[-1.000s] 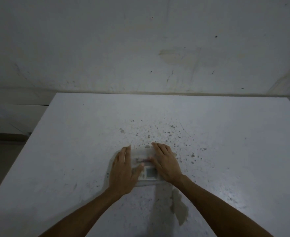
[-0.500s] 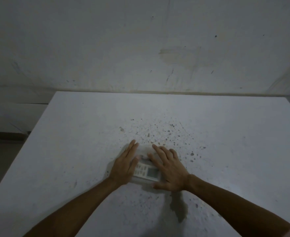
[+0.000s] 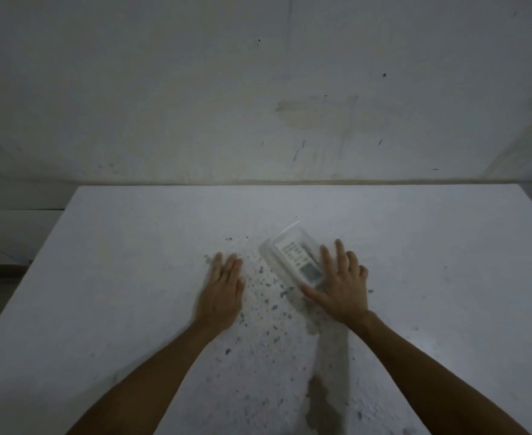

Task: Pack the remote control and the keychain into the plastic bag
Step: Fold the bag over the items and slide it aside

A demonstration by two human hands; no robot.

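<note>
A white remote control (image 3: 299, 260) with grey buttons and a small screen lies inside a clear plastic bag (image 3: 285, 238) on the white table (image 3: 132, 246), turned diagonally. My right hand (image 3: 340, 287) rests flat with fingers spread on the bag's near right end, thumb along its front edge. My left hand (image 3: 223, 284) lies flat on the bare table to the left, apart from the bag and holding nothing. The keychain cannot be made out; a faint dark shape lies beside the remote in the bag.
The table top is speckled with dark spots (image 3: 264, 296) and has a worn patch (image 3: 324, 406) near the front. A stained wall (image 3: 289, 89) stands right behind the table's far edge. The floor drops away at the left.
The bag with the remote has slid right and away and turned diagonal under my right hand. My left hand has come off the bag and now lies on the table.
</note>
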